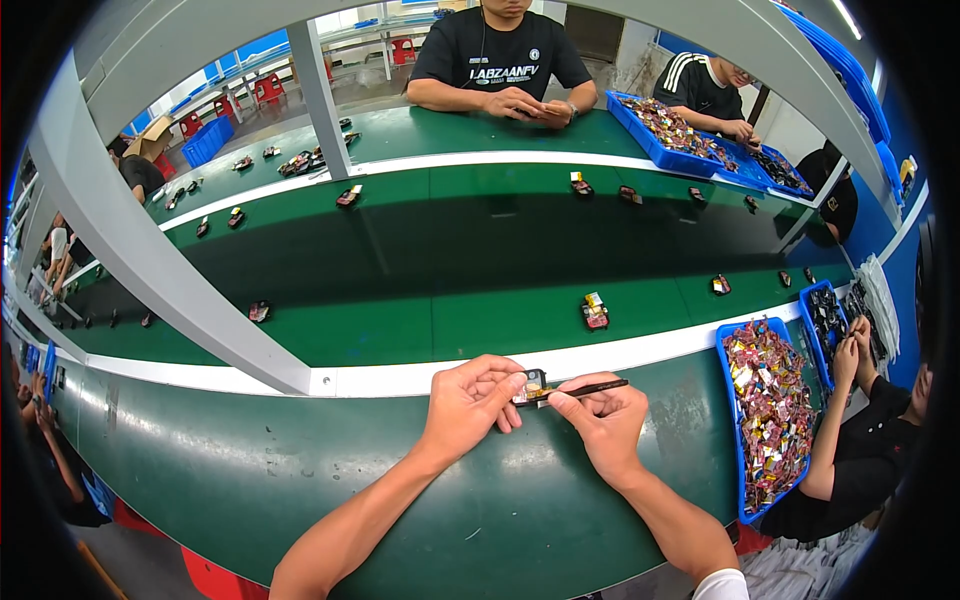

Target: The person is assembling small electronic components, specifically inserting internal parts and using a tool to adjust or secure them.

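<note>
Fingers of my left hand [468, 402] are grasping a small black case [531, 384] above the far edge of the desk [330, 440], while my right hand [606, 420] is pinching a thin black tool [608, 386] at the case's right side. A blue tray [734, 428] of small parts [770, 410] is sitting along the desk's right end.

Device [533, 380]: partly hidden by left hand [478, 400].
Sleeve [722, 585]: cut off, lower edge.
Person opposite [505, 50]: head cut off, top edge.
Belt pieces [147, 320], far left: too small to tell.
</note>
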A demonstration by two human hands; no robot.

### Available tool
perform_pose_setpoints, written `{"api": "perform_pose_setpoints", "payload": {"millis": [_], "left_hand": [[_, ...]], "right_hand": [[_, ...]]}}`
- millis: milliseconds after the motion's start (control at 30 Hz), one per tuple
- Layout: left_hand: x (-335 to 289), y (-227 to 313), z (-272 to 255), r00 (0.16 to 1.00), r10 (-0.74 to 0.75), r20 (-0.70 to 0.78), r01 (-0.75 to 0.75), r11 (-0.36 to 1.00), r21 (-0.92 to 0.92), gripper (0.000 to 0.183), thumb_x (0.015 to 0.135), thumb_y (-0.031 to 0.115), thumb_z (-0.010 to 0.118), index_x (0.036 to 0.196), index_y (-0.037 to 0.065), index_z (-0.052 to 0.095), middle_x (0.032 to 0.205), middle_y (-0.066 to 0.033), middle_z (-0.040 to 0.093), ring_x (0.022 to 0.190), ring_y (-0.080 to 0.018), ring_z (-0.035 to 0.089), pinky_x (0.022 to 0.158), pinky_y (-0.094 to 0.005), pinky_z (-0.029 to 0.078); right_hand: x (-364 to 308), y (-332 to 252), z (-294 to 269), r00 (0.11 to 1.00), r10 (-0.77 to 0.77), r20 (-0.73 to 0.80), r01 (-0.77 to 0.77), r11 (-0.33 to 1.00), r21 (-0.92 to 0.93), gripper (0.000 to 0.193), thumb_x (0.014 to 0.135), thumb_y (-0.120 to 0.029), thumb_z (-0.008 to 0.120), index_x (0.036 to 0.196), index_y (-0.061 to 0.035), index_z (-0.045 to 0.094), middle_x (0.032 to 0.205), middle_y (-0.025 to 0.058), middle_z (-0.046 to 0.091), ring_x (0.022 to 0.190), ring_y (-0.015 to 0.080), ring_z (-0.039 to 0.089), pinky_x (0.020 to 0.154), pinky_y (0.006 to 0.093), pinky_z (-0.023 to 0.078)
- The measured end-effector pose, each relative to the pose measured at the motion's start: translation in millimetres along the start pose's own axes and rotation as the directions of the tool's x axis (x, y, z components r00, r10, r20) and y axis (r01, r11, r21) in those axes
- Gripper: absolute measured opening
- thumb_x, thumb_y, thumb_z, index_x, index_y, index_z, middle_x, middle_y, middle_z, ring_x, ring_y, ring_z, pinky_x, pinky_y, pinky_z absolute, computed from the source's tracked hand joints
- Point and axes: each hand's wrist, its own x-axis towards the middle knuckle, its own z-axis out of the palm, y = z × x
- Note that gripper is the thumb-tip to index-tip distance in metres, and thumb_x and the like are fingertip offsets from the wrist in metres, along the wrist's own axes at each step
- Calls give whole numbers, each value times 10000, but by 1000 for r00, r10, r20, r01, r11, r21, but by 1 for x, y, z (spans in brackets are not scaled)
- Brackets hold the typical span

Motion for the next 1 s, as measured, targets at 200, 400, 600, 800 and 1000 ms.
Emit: {"api": "perform_pose_setpoints", "payload": {"millis": [200, 400, 600, 800, 1000], "left_hand": [[0, -1, -1, 1000, 6, 9, -6, 999, 33, 173, 973, 71, 644, 1066, -75, 648, 804, -125, 687, 576, -167, 672, 465, -256, 527], [0, -2, 1, 1000, -6, 2, 6, 999, 53, 170, 971, 74, 648, 1059, -72, 651, 799, -122, 683, 567, -166, 668, 461, -256, 523], [1, -2, 0, 1000, 6, -27, -5, 1000, 21, 176, 976, 89, 646, 1053, -69, 652, 781, -128, 682, 557, -169, 667, 450, -258, 517], [1, -3, 1, 999, -2, -32, 2, 1000, 14, 176, 977, 90, 644, 1039, -74, 654, 775, -132, 682, 557, -171, 666, 449, -259, 518], [2, -3, 4, 1000, -6, -30, 7, 1000, 16, 183, 976, 92, 644, 1028, -84, 655, 777, -135, 683, 545, -177, 664, 441, -262, 516]], "right_hand": [[0, 5, 1, 1000, -18, -19, 19, 1000, 11, 107, 831, 35, 784, 908, 29, 710, 629, -75, 548, 526, -31, 347, 457, 184, 231], [1, 7, -2, 1000, 10, -6, -10, 1000, 30, 114, 834, 35, 780, 919, 31, 704, 624, -77, 543, 515, -28, 351, 457, 181, 236], [1, 7, -3, 999, -47, 7, 47, 999, -26, 140, 812, 28, 798, 919, 35, 708, 663, -51, 593, 503, -24, 378, 452, 184, 258], [0, 10, -5, 983, -184, 17, 185, 970, -157, 126, 783, 12, 820, 876, 14, 736, 764, 10, 705, 475, -6, 390, 450, 194, 286], [0, 2, -5, 951, -306, 51, 309, 917, -251, 102, 759, -5, 833, 811, -17, 745, 816, 38, 763, 432, 22, 407, 439, 216, 309]]}}
